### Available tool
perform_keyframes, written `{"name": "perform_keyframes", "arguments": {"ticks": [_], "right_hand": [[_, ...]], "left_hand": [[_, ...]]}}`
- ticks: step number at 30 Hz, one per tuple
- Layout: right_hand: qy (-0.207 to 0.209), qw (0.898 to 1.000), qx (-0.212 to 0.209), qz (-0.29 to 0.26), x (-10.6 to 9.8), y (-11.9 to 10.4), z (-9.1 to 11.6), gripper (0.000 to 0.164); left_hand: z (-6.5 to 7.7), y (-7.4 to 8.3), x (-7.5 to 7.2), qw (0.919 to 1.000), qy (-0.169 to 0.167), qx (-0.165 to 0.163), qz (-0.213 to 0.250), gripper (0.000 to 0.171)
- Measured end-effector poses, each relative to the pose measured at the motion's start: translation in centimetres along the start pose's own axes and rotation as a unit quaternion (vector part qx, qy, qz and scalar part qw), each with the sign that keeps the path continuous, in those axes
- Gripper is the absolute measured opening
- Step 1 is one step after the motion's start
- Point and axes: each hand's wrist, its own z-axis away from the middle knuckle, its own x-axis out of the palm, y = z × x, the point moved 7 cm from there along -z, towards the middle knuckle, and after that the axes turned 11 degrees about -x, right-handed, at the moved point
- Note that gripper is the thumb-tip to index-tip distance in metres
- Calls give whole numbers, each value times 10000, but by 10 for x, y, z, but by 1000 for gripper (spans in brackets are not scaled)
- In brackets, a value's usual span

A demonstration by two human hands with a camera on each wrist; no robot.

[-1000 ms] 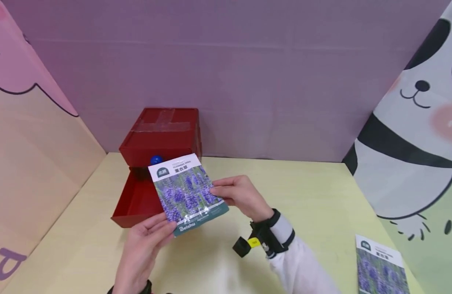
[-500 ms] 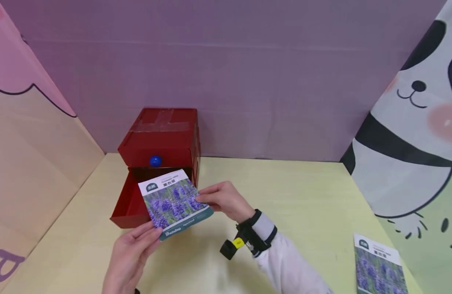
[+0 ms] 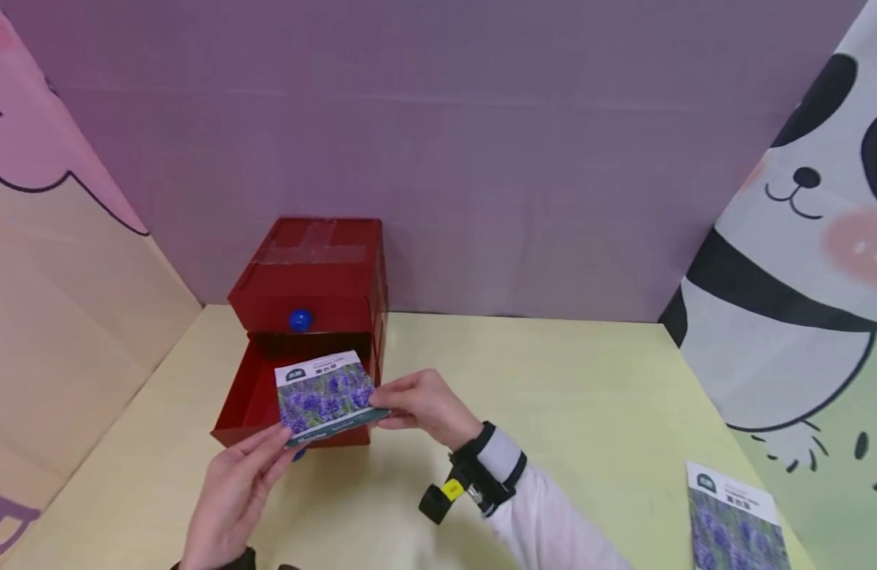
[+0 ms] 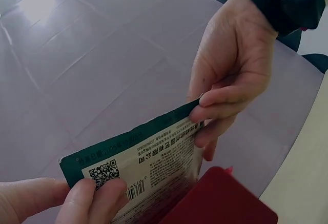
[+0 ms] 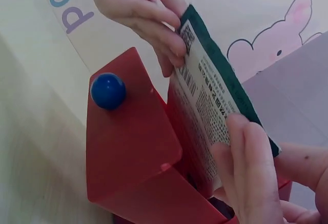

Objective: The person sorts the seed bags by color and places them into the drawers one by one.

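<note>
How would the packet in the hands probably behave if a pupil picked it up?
The packet is probably light, as it looks thin in both wrist views. It seems fairly stiff: its green edge runs nearly straight between left hand and right hand. Being so thin, it might buckle if squeezed.

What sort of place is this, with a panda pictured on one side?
Probably a small staged booth, perhaps for recording handwork: a plain purple backdrop, a cartoon panda panel at one side, and a black device strapped to the person's right wrist.
</note>
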Motion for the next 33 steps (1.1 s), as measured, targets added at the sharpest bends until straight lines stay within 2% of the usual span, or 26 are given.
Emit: {"name": "perform_keyframes", "arguments": {"ticks": [3, 7, 11, 13, 18, 21, 24, 25, 27, 31, 33], "right_hand": [[-14, 9999, 40, -155, 4, 1, 1, 25], [-3, 9996, 50, -272, 6, 3, 0, 25], [-28, 9989, 61, -453, 8, 4, 1, 26], [-11, 9986, 41, -530, 9, 4, 1, 26], [49, 9981, -2, -616, 12, 5, -2, 27], [17, 9977, -34, -676, 16, 4, -4, 28], [91, 9975, -110, -692, 18, 2, -8, 29], [125, 9974, -143, -697, 18, 1, -9, 30], [212, 9972, -181, -691, 18, 0, -11, 31], [227, 9965, -218, -775, 18, -2, -14, 32], [133, 9961, -235, -837, 19, -3, -14, 31]], "left_hand": [[-1, 3, -2, 9999, -125, 32, 8, 15], [-4, 6, -6, 10000, -3, -25, -3, 12], [-6, 9, -12, 9996, 210, -178, -23, 26], [-6, 12, -13, 9996, 192, -221, -58, 36], [-6, 21, -15, 9994, 67, -314, 148, 48], [-3, 27, -17, 9993, -131, -210, 279, 35], [-1, 31, -17, 9988, -445, 8, 226, 14], [0, 32, -17, 9985, -502, 65, 201, 13], [0, 34, -17, 9986, -504, 141, 91, 23], [-2, 36, -16, 9988, -201, 103, -437, 59], [-4, 36, -14, 9977, -76, 52, -666, 67]]}}
